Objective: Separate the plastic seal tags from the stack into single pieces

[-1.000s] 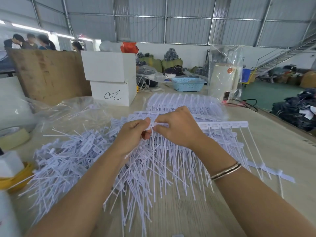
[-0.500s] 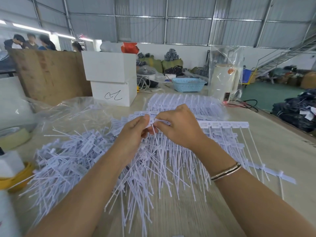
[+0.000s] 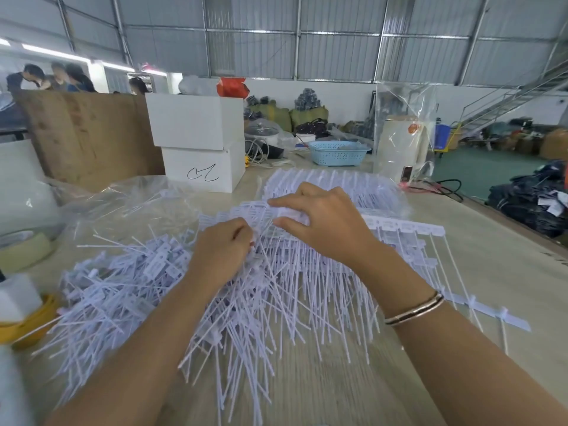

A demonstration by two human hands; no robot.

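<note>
Both hands are over the stack of white plastic seal tags [image 3: 307,272], which lies fanned across the middle of the pale wooden counter [image 3: 507,272], thin tails pointing toward the person and flat label heads away. The right hand [image 3: 325,222] sits on the joined strip of tag heads [image 3: 399,224] at the top of the stack; its fingers [image 3: 285,202] are stretched forward and only slightly bent, the thumb lying low along the strip's near edge, so the strip's left end sits between thumb and forefinger. Whether they pinch it or merely press on it, I cannot tell. The left hand [image 3: 224,250] is just beside it, lower and to the left, its fingers curled in tight among the tails right under the heads; they look closed on a tag there, though the tag itself is hidden behind the knuckles. The two hands are near but apart.

To the left of the left hand, a loose heap of single white tags [image 3: 123,278] lies criss-crossed on the counter, partly on a crumpled clear plastic bag [image 3: 129,204]. One short strip of tags [image 3: 491,312] lies apart at the right, beyond a metal bangle [image 3: 415,309] on the right wrist. Behind the stack stand two stacked white cardboard boxes [image 3: 199,149] and a light blue perforated plastic basket [image 3: 338,152].
</note>
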